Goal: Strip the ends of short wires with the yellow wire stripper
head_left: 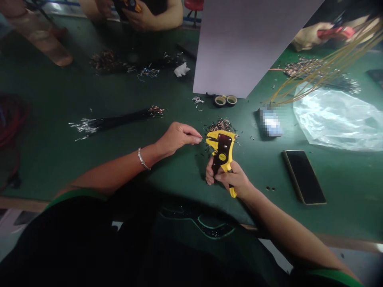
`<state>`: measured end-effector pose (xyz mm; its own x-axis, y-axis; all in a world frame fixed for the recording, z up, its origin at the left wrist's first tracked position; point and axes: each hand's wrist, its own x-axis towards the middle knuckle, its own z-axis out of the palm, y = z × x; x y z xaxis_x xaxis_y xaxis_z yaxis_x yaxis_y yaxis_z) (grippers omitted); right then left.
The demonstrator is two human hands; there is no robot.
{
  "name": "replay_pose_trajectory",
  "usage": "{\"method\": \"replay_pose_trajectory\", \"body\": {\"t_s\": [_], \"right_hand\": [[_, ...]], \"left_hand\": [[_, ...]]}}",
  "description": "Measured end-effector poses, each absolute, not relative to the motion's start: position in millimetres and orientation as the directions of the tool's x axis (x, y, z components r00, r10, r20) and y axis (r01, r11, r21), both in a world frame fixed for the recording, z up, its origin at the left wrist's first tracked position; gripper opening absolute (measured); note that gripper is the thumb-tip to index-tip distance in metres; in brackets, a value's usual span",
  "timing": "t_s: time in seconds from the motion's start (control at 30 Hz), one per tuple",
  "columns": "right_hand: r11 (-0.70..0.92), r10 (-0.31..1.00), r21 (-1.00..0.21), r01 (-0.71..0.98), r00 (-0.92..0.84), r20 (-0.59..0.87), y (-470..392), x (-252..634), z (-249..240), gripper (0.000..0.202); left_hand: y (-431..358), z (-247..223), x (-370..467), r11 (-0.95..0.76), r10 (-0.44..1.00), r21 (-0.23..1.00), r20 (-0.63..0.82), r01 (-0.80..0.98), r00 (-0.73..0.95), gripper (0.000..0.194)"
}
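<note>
My right hand (229, 175) is closed around the handles of a yellow and black wire stripper (223, 151), its jaws pointing left. Between the thumb and forefinger of my left hand (182, 137) is a thin dark wire (204, 138), whose far end reaches the stripper's jaws. Behind and beneath the tool lies a heap of small wire scraps (221, 124). A bundle of black wires (119, 119) with silvery and coppery ends rests on the green table (167, 179) to the left.
At the right are a phone (305, 177), a blurred small box (271, 122), a clear plastic bag (338, 117) and yellow wires (326, 67). Two tape rolls (226, 101) sit below a pale panel (239, 44). Other people's hands work across the table.
</note>
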<state>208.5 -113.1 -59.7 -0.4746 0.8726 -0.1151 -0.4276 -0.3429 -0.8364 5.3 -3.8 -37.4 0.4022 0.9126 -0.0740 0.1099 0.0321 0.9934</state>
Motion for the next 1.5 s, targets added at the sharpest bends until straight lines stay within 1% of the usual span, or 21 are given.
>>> {"method": "replay_pose_trajectory", "body": {"t_s": [0.27, 0.6, 0.87, 1.13, 1.3, 1.5], "right_hand": [[-0.337, 0.88, -0.828, -0.449, -0.463, -0.107, -113.7, 208.2, -64.5, 0.027], [-0.319, 0.879, -0.877, -0.359, -0.459, -0.132, -116.6, 208.5, -53.8, 0.023], [-0.288, 0.874, -0.883, -0.37, -0.479, -0.084, -115.3, 209.5, -56.3, 0.023], [-0.288, 0.874, -0.893, -0.347, -0.475, -0.098, -116.0, 209.6, -53.9, 0.022], [-0.31, 0.87, -0.873, -0.377, -0.482, -0.101, -117.5, 209.6, -58.2, 0.025], [-0.311, 0.866, -0.871, -0.381, -0.491, -0.095, -118.5, 208.4, -59.2, 0.022]], "left_hand": [[-4.9, -34.1, 4.5, 0.069, 0.904, 0.995, -0.093, 0.073, 0.418, 0.01], [-4.2, -28.2, 2.9, 0.035, 0.887, 0.995, -0.073, 0.092, 0.456, 0.009], [-4.6, -27.2, 1.8, 0.075, 0.889, 0.996, -0.092, 0.056, 0.448, 0.01], [-6.3, -27.0, 2.8, 0.081, 0.872, 0.994, -0.108, 0.077, 0.477, 0.011], [-4.3, -27.1, 1.5, 0.029, 0.864, 0.994, -0.078, 0.105, 0.498, 0.011], [-0.5, -28.2, -3.4, -0.122, 0.848, 0.978, 0.014, 0.17, 0.53, 0.009]]}}
